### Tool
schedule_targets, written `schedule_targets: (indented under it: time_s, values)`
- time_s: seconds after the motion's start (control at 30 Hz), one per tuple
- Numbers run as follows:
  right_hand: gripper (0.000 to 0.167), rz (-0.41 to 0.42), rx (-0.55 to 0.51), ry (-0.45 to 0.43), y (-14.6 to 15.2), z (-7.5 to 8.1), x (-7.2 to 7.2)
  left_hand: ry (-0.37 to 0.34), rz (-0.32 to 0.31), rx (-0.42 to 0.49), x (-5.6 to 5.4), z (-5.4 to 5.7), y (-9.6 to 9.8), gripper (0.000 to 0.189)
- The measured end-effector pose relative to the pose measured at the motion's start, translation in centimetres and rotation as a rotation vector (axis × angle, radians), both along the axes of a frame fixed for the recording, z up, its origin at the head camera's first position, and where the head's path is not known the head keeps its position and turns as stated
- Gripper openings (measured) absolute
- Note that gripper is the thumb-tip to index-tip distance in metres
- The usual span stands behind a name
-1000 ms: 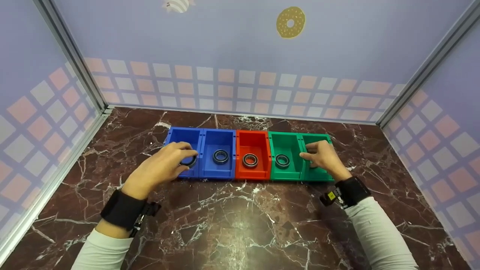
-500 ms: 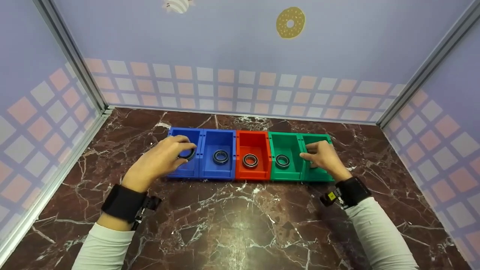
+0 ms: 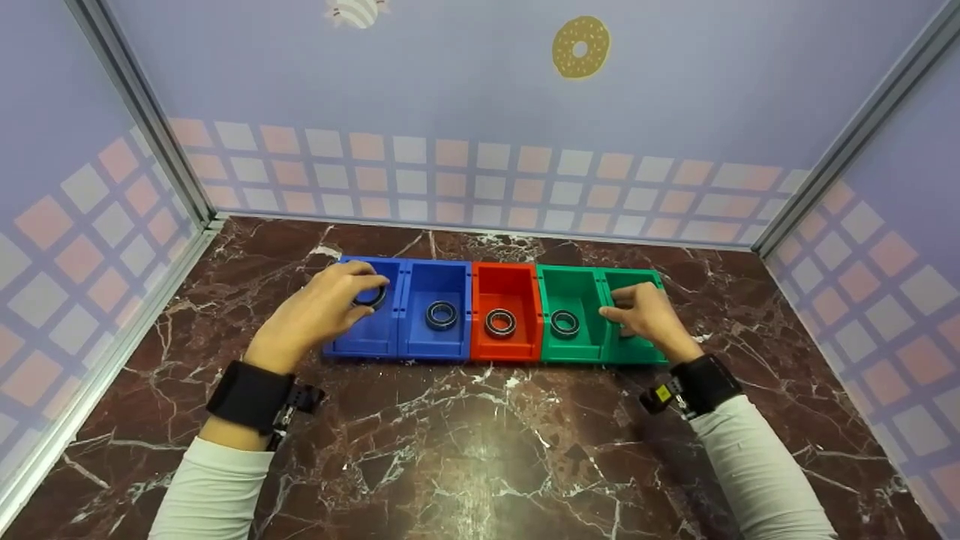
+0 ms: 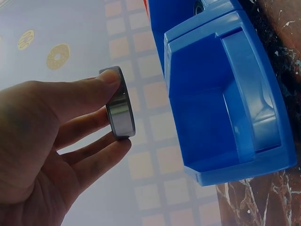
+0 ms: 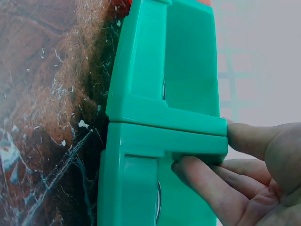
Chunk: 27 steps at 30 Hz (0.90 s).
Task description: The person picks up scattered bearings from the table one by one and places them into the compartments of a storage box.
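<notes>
Thumb and fingers of my left hand (image 3: 315, 313) pinch a ball bearing (image 4: 121, 107) by its edges, above the leftmost blue bin (image 3: 361, 349). In the left wrist view the bearing stands on edge, clear of the bin, and the inside of that blue bin (image 4: 261, 117) shows bare. My right hand (image 3: 646, 316) grips the top of the side wall of the rightmost green bin (image 5: 136, 188), where it meets the other green bin (image 5: 146, 106). One finger reaches inside the rightmost bin. A thin metal edge (image 5: 159, 202) of a ring shows in there, mostly hidden by the front wall.
Between the hands, single bearings lie in the second blue bin (image 3: 435, 349), the red bin (image 3: 506, 352) and the left green bin (image 3: 571, 352). The bins stand side by side on a dark red marbled table (image 3: 465, 435). Patterned panels (image 3: 480, 90) enclose the back and sides.
My left hand has lifted the bearing up and away from the bottom of the leftmost blue bin, moving toward the back. The right hand keeps its place on the green bin wall.
</notes>
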State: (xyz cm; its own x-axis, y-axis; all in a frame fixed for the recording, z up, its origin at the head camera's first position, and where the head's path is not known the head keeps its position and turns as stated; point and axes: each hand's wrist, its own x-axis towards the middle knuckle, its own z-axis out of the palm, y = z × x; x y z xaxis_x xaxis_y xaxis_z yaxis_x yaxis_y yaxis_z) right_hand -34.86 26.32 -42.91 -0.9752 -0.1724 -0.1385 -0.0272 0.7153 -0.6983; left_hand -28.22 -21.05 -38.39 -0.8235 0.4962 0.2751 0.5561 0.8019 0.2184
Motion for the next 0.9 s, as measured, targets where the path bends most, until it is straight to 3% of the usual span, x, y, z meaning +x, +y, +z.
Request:
schedule_targets:
  time_s: [0.33, 0.5, 0.9]
  values:
    - [0.058, 0.005, 0.008, 0.013, -0.1, 0.0, -0.1, 0.004, 0.002, 0.011, -0.8, -0.4, -0.1, 0.045]
    - [0.058, 0.018, 0.007, 0.024, -0.1, 0.0, -0.1, -0.027, 0.025, 0.014, -1.2, -0.6, -0.2, 0.046]
    - [0.057, 0.015, -0.003, 0.020, 0.1, -0.1, 0.1, -0.083, 0.087, 0.069, -2.6, -2.1, -0.8, 0.046]
